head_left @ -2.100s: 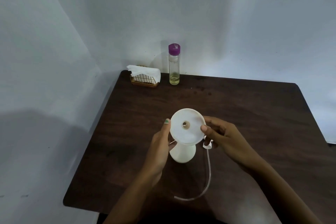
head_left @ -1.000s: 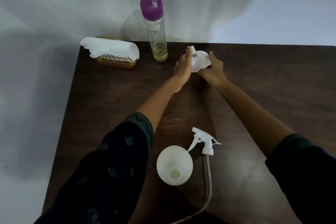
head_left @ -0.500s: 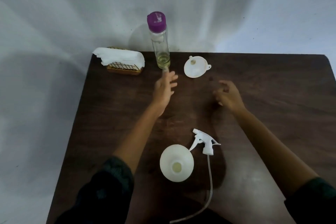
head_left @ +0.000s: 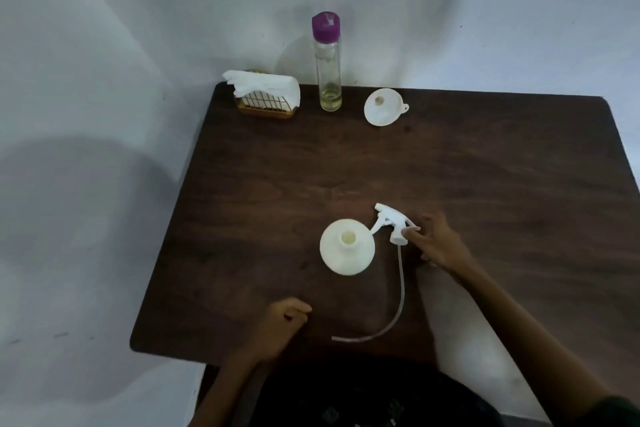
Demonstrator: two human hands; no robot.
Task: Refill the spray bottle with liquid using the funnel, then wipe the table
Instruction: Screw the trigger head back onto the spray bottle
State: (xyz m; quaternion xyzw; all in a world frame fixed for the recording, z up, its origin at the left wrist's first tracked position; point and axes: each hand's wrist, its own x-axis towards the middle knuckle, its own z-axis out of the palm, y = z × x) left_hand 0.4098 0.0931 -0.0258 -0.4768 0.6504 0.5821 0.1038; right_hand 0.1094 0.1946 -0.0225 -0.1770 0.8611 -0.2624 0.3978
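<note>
Spray bottle (head_left: 347,247) is looking light and tippy; holding its fat body is best. Right hand (head_left: 437,242) is touching the sprayer top (head_left: 391,224); left hand (head_left: 277,328) is curling loosely, holding nothing.

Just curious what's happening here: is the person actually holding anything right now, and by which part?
Nothing is clearly held. The right hand has fingertips at the spray head, touching or nearly so. The left hand rests loosely curled and empty on the table.
</note>
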